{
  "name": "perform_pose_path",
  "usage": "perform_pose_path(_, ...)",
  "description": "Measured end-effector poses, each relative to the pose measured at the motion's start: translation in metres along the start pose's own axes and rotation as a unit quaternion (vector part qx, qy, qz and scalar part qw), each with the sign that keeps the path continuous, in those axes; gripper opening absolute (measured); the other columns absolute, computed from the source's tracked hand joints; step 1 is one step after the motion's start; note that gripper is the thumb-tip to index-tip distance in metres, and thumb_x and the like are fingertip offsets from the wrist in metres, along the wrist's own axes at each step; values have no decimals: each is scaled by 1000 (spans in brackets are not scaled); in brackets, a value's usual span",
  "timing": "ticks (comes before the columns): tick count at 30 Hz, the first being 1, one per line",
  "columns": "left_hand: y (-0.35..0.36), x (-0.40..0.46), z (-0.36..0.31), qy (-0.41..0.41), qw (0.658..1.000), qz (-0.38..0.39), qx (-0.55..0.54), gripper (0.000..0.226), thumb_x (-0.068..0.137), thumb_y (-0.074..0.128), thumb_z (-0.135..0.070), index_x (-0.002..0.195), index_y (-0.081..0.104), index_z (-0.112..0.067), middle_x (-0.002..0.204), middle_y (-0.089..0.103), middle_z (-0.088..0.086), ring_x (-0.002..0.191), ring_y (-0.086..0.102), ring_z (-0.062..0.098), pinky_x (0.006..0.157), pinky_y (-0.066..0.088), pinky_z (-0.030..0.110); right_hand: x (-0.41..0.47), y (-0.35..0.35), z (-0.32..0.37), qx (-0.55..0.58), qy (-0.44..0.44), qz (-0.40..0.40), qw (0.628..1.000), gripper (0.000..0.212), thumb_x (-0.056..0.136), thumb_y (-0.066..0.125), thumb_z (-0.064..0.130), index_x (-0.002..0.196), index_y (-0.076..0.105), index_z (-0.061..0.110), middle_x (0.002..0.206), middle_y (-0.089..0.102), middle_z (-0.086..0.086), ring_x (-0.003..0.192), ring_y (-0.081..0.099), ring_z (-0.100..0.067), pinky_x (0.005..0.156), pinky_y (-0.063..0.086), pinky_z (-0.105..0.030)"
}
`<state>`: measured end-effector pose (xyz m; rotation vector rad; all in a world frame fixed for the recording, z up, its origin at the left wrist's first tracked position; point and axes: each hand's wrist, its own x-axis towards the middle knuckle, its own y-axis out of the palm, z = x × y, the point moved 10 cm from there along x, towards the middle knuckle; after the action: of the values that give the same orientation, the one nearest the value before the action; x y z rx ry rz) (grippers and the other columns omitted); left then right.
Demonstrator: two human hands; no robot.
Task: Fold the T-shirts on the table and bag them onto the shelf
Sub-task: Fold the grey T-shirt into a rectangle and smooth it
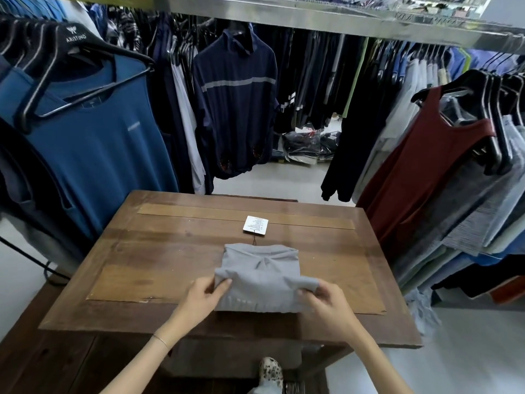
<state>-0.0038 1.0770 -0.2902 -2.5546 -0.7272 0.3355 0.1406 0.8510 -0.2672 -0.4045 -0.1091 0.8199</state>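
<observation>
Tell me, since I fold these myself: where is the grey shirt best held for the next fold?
Probably at the two ends of its folded edge, coming from the near side. The shirt lies flat on the table, collar away from the person, tag beyond it. The left hand and right hand pinch those corners, so the fold can be carried evenly.
</observation>
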Motion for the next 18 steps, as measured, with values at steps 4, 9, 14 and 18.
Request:
perform_pose_path(4,-8,42,-11,0,998,-45,-43,37,90,56,-38,65,53,-10,57,56,0,50,50,5,49,34,19,39,-12,7,73,15,-36,997,21,92,61,27,109,68,18,98,72,-1,91,69,-14,71,57,-30)
perform_pose_path(9,-2,92,16,-67,991,-103,-56,46,97,48,-37,68,49,-2,60,51,6,57,47,15,54,33,26,94,-17,-28,55,121,-134,982,32,95,54,38,73,59,16,66,59,4,64,54,-9,55,39,-18)
perform_pose_path(14,12,89,55,-125,980,-155,-7,37,98,46,-32,75,50,-4,71,62,11,73,59,33,64,42,40,104,-3,-70,-33,185,-176,966,27,98,48,36,90,63,14,86,65,1,85,58,-17,68,37,-28)
perform_pose_path(18,9,82,37,-92,979,-182,30,28,99,44,-28,74,46,-15,69,57,1,66,55,23,57,34,33,102,-4,-69,-102,184,-206,956,28,99,42,38,88,57,17,82,61,4,80,54,-16,66,36,-30)
